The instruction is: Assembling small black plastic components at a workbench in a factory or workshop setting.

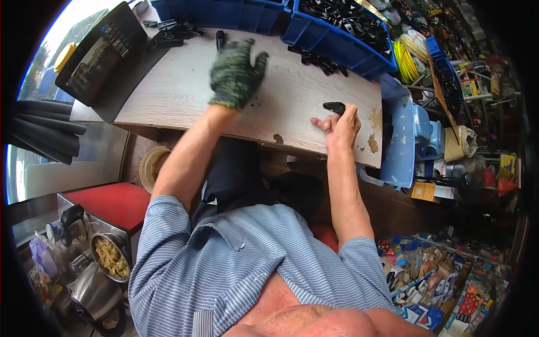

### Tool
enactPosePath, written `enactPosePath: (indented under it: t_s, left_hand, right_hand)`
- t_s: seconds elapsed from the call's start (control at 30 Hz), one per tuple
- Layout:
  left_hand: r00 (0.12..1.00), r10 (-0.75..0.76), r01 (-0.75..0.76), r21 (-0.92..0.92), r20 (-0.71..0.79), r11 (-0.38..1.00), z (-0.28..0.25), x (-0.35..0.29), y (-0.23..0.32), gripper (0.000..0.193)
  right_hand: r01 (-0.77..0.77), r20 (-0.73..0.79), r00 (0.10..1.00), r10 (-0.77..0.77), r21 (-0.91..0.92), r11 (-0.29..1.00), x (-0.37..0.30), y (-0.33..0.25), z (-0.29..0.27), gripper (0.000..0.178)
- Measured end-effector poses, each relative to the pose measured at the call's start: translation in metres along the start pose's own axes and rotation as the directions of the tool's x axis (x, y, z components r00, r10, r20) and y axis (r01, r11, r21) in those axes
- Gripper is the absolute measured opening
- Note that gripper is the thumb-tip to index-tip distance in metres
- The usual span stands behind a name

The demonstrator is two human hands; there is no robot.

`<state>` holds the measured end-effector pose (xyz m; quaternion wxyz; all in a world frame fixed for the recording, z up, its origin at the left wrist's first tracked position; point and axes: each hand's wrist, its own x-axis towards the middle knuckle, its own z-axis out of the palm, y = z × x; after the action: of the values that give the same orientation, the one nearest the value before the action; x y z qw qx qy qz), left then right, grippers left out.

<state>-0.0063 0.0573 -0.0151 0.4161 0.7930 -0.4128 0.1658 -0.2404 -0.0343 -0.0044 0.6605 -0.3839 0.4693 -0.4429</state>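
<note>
Beyond, blue bins (pixel 334 48) line table (pixel 286 90); left grip (pixel 233 73) spread, right grip (pixel 342 132) clasping black piece (pixel 333 106).

The table (pixel 168 95) is pale grey-white with a streaked wood-grain pattern, broken by tan-brown patches (pixel 373 143) near its right edge and a dark brown spot (pixel 278 138) at its near edge. The glove (pixel 227 90) on the left hand (pixel 236 70) is mottled dark green and black with lighter flecks, its cuff (pixel 225 104) edged yellowish. The piece (pixel 335 107) in the right hand (pixel 342 130) is black, as are the loose pieces (pixel 317 60) by the far edge. The bins (pixel 342 49) along that edge are blue; the tub (pixel 400 140) beside the right edge is lighter blue. The shirt (pixel 236 275) is blue-grey with thin white stripes.
</note>
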Motion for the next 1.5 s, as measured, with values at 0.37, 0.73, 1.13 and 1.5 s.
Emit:
enactPosePath:
  t_s: [0.37, 0.73, 1.13, 1.5]
  left_hand:
    - [0.911, 0.248, -0.3, 0.117, 0.33, 0.947, -0.012, 0.005, -0.032, 0.032]
    - [0.864, 0.314, -0.32, -0.053, 0.393, 0.946, -0.016, -0.024, -0.005, 0.032]
    - [0.91, 0.336, -0.318, -0.111, 0.244, 0.942, -0.016, -0.018, -0.001, 0.024]
    - [0.95, 0.243, -0.17, -0.326, 0.198, 0.93, 0.004, -0.064, 0.059, 0.044]
  right_hand:
    - [0.107, -0.486, 0.859, -0.16, -0.135, 0.985, 0.089, -0.056, -0.058, 0.025]
    - [0.124, -0.065, 0.973, -0.221, -0.66, 0.741, 0.135, -0.037, 0.004, 0.043]
    - [0.226, 0.031, 0.93, -0.366, -0.833, 0.505, 0.138, -0.037, 0.013, 0.033]
    - [0.125, 0.416, 0.909, -0.021, -0.223, 0.967, 0.017, 0.013, 0.019, 0.02]
